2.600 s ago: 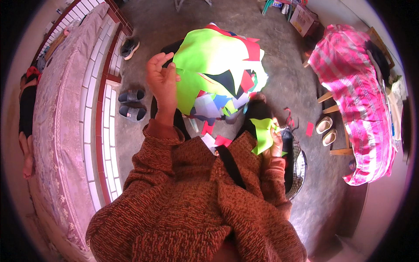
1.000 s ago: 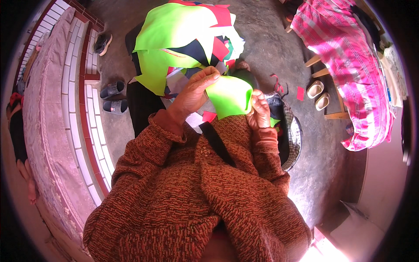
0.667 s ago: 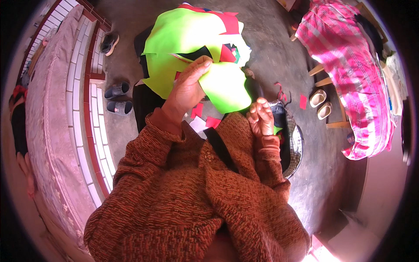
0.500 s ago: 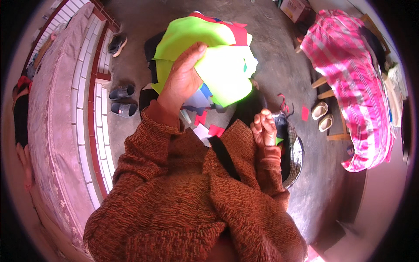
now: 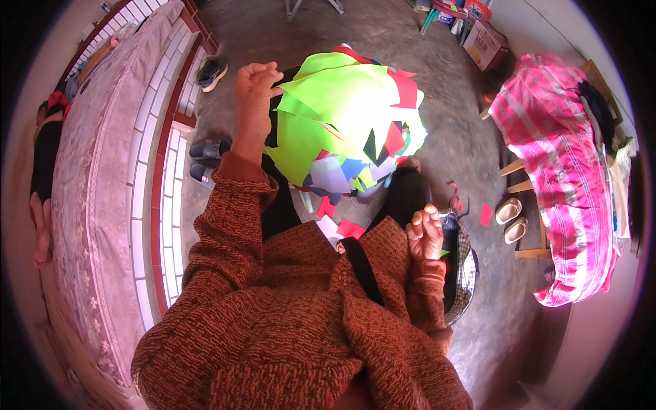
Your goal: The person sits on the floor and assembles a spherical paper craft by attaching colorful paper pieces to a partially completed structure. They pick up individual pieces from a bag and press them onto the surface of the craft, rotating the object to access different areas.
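A heap of cloth pieces lies in front of me, with large neon yellow-green sheets [image 5: 311,133] on top and red, blue, white and dark scraps beneath. On the heap's left side my left hand [image 5: 254,102] has its fingers bent at the corner of a yellow-green cloth piece [image 5: 307,85], which seems pinched between thumb and fingertips. My right hand [image 5: 425,234] is raised by my lap, fingers curled and tips pressed together; whatever they hold is too small to make out. Beside it stands a checked bag [image 5: 465,280] with an open top.
Red scraps [image 5: 351,229] and a white scrap [image 5: 329,229] lie near my lap. Dark slippers [image 5: 209,149] and a shoe [image 5: 212,74] are at left. Pale shoes [image 5: 508,211] sit by wooden legs under a pink plaid cloth [image 5: 547,178] at right. A carton [image 5: 486,46] stands behind.
The yellow-green piece my left hand held up now lies spread over the heap, and that hand has moved left. My right hand stays curled near my lap. The view has tilted up.
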`<state>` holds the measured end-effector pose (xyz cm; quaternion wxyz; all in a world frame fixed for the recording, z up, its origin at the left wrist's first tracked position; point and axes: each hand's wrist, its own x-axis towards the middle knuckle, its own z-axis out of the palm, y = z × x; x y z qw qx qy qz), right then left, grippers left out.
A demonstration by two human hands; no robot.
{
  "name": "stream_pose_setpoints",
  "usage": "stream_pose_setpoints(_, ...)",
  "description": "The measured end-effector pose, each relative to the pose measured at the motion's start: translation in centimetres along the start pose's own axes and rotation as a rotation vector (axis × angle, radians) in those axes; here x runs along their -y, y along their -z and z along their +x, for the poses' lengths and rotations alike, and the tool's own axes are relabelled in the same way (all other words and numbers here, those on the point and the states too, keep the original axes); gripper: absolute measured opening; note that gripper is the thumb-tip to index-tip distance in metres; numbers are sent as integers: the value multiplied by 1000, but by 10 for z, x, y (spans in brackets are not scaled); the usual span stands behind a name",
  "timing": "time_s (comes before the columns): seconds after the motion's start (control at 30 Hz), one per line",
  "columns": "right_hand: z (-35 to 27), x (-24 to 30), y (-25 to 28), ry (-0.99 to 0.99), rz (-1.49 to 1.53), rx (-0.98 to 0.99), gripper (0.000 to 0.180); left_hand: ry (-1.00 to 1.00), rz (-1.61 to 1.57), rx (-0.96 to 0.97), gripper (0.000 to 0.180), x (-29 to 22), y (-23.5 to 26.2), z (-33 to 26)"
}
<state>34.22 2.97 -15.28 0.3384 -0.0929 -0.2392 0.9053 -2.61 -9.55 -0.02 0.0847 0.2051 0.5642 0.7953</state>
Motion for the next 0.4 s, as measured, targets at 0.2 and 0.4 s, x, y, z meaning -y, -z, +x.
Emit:
stream_pose_setpoints(0.2, 1, 2, 2, -1, 32, -31, 19, -416, 224, 12, 17, -8, -24, -1)
stream_pose_setpoints(0.4, 3, 3, 5, -8, 49, -26, 22, -627, 528, 289, 19, 2, -66, -1)
